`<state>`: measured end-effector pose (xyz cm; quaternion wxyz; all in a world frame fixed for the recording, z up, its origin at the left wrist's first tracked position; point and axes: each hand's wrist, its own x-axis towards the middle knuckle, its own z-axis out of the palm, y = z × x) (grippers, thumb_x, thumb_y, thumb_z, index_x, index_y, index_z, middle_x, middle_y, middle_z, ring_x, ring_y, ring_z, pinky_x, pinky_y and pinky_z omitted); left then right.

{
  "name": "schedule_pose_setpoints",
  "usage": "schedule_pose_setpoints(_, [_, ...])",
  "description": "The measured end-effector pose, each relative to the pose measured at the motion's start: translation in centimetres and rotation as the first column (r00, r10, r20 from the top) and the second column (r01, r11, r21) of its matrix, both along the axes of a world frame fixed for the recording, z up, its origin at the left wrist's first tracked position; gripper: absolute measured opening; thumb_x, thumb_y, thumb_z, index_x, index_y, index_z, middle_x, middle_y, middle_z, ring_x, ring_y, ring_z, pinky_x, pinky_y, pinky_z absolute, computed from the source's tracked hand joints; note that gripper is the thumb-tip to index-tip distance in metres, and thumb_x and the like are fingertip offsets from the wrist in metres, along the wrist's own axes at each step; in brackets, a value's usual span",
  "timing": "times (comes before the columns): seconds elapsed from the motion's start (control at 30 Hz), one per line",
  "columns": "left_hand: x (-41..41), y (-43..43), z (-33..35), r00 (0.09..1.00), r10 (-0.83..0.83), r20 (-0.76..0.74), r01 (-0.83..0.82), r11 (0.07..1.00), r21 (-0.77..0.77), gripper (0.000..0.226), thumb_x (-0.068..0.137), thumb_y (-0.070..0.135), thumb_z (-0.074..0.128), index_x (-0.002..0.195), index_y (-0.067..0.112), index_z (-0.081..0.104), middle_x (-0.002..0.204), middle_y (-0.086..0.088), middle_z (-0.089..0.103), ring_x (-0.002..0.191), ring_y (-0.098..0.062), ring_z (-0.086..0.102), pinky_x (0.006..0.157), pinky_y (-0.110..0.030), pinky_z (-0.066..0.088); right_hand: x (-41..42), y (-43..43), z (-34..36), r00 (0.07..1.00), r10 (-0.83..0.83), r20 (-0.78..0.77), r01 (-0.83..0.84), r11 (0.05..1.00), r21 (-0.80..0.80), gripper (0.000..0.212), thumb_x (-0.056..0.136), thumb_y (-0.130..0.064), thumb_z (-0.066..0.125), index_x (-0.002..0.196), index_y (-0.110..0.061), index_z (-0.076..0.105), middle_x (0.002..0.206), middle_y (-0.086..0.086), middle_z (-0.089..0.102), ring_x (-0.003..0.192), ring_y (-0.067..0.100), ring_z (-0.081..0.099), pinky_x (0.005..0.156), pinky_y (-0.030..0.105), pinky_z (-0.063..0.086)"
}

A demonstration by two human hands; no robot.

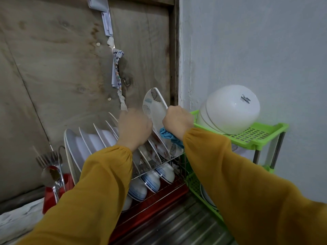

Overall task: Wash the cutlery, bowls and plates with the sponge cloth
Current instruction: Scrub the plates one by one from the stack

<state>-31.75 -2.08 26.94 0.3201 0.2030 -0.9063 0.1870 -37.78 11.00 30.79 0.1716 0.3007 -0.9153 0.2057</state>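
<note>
Between curled fingers, a leaf-patterned plate (153,107) tilts above the dish rack (174,162): left hand (135,129) grips its edge, right hand (177,121) clutches the blue sponge cloth (169,137) against it. Likely mid-task; whether the racked plates (85,144), bowls (152,182) and cutlery (51,167) below are done is unclear.

- The left sleeve (92,191), rising from the lower left of the frame, is long, loose, mustard-yellow cloth with soft folds.
- The right sleeve (238,183), from the lower right, is the same mustard-yellow cloth.
- Each sleeve ends in a gathered cuff (123,150), puckered into fine pleats at the wrist.
- The left hand (135,127) and right hand (177,119) are bare.
</note>
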Motion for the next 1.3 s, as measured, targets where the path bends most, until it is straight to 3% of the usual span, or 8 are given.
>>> schedule_pose_setpoints(0.37, [0.2,0.3,-0.3,0.995,-0.076,-0.065,0.080,0.996,0.051,0.068,0.093,0.037,0.012,0.105,0.009,0.072,0.122,-0.010,0.066,0.117,-0.026,0.057,0.095,-0.040,0.025,0.2,-0.3,-2.0,0.983,0.175,0.054,-0.175,0.985,-0.014,0.029,0.093,-0.031,0.049,0.105,-0.009,0.062,0.094,0.007,0.064,0.081,0.025,0.060,0.068,0.033,0.049])
schedule_pose_setpoints(0.53, [2.0,0.6,-1.3,0.980,-0.147,-0.135,0.167,0.974,0.153,0.042,0.103,0.029,0.035,0.139,0.014,0.051,0.154,-0.007,0.037,0.145,-0.019,0.028,0.114,-0.037,0.015,1.1,1.6,-3.7,0.972,0.236,-0.009,-0.226,0.918,-0.325,0.038,0.093,-0.027,0.052,0.129,-0.017,0.058,0.101,0.006,0.070,0.094,0.026,0.065,0.072,0.030,0.050])
schedule_pose_setpoints(0.63, [4.8,1.7,-2.1,0.904,-0.272,-0.330,0.356,0.906,0.229,0.039,0.099,0.019,0.047,0.137,0.012,0.054,0.152,-0.008,0.040,0.144,-0.024,0.028,0.117,-0.038,0.018,2.4,2.3,-5.0,0.965,0.257,-0.056,-0.244,0.796,-0.554,0.031,0.094,-0.025,0.055,0.123,-0.015,0.062,0.067,-0.003,0.057,0.069,0.018,0.060,0.058,0.029,0.040])
schedule_pose_setpoints(0.73, [8.4,4.3,-2.5,0.811,-0.245,-0.532,0.517,0.725,0.455,0.030,0.099,0.018,0.051,0.126,0.013,0.063,0.127,-0.004,0.059,0.122,-0.020,0.049,0.105,-0.029,0.035,4.5,2.8,-6.0,0.939,0.343,0.026,-0.222,0.663,-0.715,0.018,0.095,-0.022,0.057,0.105,-0.010,0.069,0.063,-0.006,0.054,0.055,0.002,0.052,0.051,0.016,0.039])
schedule_pose_setpoints(0.87, [13.9,8.3,-2.7,0.816,-0.066,-0.574,0.576,0.030,0.817,0.022,0.095,0.029,0.060,0.107,0.014,0.070,0.093,-0.002,0.068,0.080,-0.011,0.062,0.075,-0.027,0.051,9.2,3.8,-7.0,0.859,0.471,0.201,-0.127,0.578,-0.806,0.026,0.099,-0.025,0.053,0.091,-0.007,0.070,0.075,0.000,0.064,0.064,0.002,0.056,0.057,0.014,0.043])
schedule_pose_setpoints(0.97, [18.1,10.1,-3.9,0.885,-0.083,-0.458,0.446,-0.130,0.886,0.033,0.086,0.026,0.071,0.114,0.010,0.065,0.104,-0.008,0.070,0.087,-0.018,0.068,0.075,-0.038,0.059,13.6,4.4,-8.0,0.727,0.560,0.397,-0.008,0.586,-0.810,0.032,0.102,-0.033,0.046,0.093,-0.008,0.065,0.079,0.005,0.062,0.073,0.018,0.060,0.073,0.032,0.051])
schedule_pose_setpoints(1.13, [24.4,11.3,-6.6,0.840,0.146,-0.523,0.540,-0.132,0.831,0.010,0.087,0.006,0.068,0.097,0.004,0.068,0.090,-0.012,0.073,0.069,-0.013,0.071,0.063,-0.025,0.059,19.9,5.2,-9.2,0.092,0.724,0.683,0.243,0.649,-0.721,0.040,0.097,-0.047,0.052,0.095,-0.009,0.066,0.086,0.014,0.070,0.073,0.026,0.067,0.076,0.039,0.056])
schedule_pose_setpoints(1.3, [31.6,10.0,-8.6,0.748,0.492,-0.445,0.620,-0.277,0.734,0.018,0.096,0.019,0.058,0.103,0.006,0.067,0.089,-0.010,0.072,0.071,-0.019,0.068,0.055,-0.027,0.056,25.7,3.8,-12.8,-0.030,0.762,0.647,0.009,0.648,-0.762,0.037,0.082,0.007,0.068,0.118,0.005,0.059,0.112,0.023,0.067,0.101,0.035,0.067,0.088,0.039,0.056])
